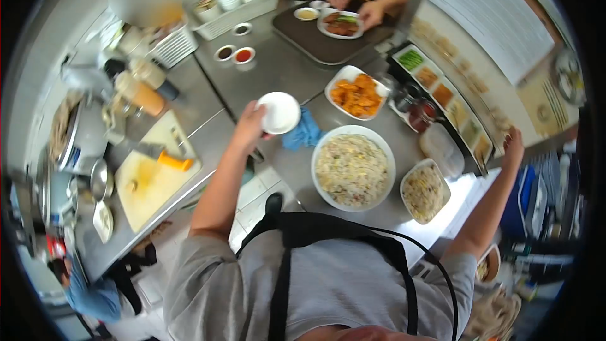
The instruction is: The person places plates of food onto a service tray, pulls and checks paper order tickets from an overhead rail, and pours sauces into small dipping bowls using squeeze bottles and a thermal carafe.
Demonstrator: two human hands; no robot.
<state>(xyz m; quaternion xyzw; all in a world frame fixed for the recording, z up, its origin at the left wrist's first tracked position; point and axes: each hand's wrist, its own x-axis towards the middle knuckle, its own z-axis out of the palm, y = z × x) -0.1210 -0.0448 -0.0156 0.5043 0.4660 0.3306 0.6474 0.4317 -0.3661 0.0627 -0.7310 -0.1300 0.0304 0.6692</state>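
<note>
My left hand (251,121) grips the edge of a small white bowl (281,113), held over the steel counter beside a crumpled blue cloth (303,129). My right hand (514,146) is stretched far to the right, past the end of the condiment rack (456,96), its fingers slightly apart and nothing visible in them. Between my arms stand a big white bowl of fried rice (352,167), a smaller container of fried rice (424,192) and a square white dish of orange fried pieces (356,95). A clear plastic container (442,150) sits by the rack.
Across the counter, another person's hands (356,6) touch a plate of meat and greens (341,24) on a dark tray (303,36). Several sauce cups (243,55) stand nearby. Left are a cutting board (142,183), a knife with an orange handle (175,161) and sauce bottles (140,91).
</note>
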